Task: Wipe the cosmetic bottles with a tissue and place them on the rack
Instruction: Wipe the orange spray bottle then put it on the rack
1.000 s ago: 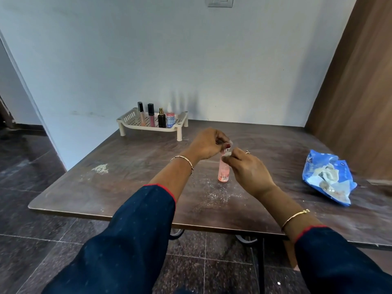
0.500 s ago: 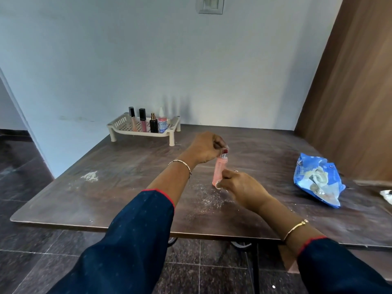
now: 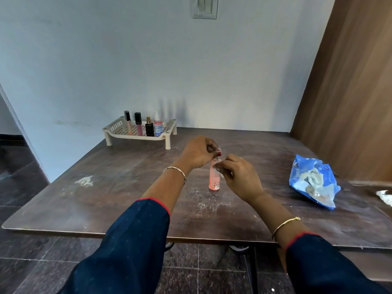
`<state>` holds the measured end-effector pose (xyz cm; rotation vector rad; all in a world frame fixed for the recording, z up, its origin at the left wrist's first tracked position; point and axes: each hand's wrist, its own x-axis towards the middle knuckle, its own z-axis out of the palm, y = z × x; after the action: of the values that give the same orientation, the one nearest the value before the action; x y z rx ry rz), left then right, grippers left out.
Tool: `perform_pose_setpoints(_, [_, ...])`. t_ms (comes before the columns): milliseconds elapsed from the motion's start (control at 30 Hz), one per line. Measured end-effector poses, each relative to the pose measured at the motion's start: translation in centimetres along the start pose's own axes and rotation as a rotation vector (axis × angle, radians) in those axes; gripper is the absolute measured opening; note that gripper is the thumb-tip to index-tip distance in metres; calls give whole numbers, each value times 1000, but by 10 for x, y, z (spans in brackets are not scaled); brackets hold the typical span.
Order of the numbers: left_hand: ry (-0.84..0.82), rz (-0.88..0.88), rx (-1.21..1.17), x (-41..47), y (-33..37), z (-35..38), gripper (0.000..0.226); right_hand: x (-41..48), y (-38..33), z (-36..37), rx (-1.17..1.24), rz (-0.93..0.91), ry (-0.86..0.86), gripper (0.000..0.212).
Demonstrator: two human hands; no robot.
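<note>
A slim pink bottle (image 3: 213, 179) stands upright on the brown table (image 3: 118, 187), mid-table. My left hand (image 3: 198, 152) pinches its cap from above. My right hand (image 3: 237, 177) presses a small white tissue (image 3: 218, 169) against the bottle's upper part. At the table's far left stands the cream rack (image 3: 118, 132), with several cosmetic bottles on it: two lip gloss tubes (image 3: 133, 124), a black perfume bottle (image 3: 149, 128) and a pink spray bottle (image 3: 158, 127).
A blue tissue packet (image 3: 314, 183) lies open on the right of the table, a crumpled white tissue (image 3: 385, 197) beyond it at the frame edge. White powder marks (image 3: 84, 181) dot the tabletop. A wooden panel stands at the right.
The pink bottle, tilted and lifted half a second ago, now stands upright on the table. My right hand moved from its base up to its neck with the tissue.
</note>
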<state>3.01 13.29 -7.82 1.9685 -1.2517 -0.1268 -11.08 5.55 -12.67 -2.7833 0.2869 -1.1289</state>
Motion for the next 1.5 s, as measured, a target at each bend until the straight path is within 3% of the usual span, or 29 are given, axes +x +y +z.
perform_pose_setpoints(200, [-2, -12, -19, 3, -4, -2, 13, -12, -2, 9, -24, -56, -129, 14])
perform_pose_setpoints(567, [-21, 6, -14, -1, -2, 1, 4, -17, -4, 5, 2, 30, -487, 21])
perform_pose_setpoints(833, [-15, -10, 1, -2, -2, 0, 4, 3, -1, -16, 262, 135, -137, 28])
perform_pose_setpoints(1267, [4, 0, 39, 10, -8, 3, 7, 2, 3, 4, -133, -85, 44, 10])
perform_pose_setpoints(1500, [-7, -34, 56, 17, -7, 4, 10, 0, 6, 1, -285, -181, 46, 18])
